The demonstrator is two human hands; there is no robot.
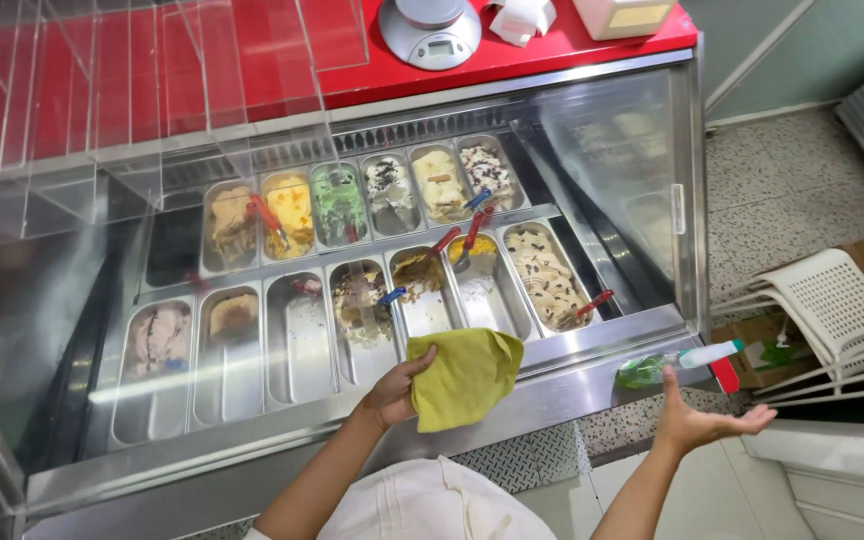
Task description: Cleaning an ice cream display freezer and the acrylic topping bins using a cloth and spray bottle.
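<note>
The left hand (390, 392) has its fingers closed on one yellow-green cloth (464, 375), held over the near steel edge of the freezer case (552, 385). The right hand (704, 422) is spread open, palm up, holding nothing, just below a spray bottle (680, 362) that appears to be in mid-air off the case's near right corner. In the case sit two rows of ice cream tubs (542, 272), six far and six near. On the red counter (542, 50) stands one scale (430, 30).

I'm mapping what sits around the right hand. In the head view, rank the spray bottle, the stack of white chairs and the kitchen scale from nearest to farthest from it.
From the right hand:
1. Spray bottle, lying just above it on the freezer's edge.
2. Stack of white chairs, off to its right.
3. Kitchen scale, far back on the red counter.
</note>
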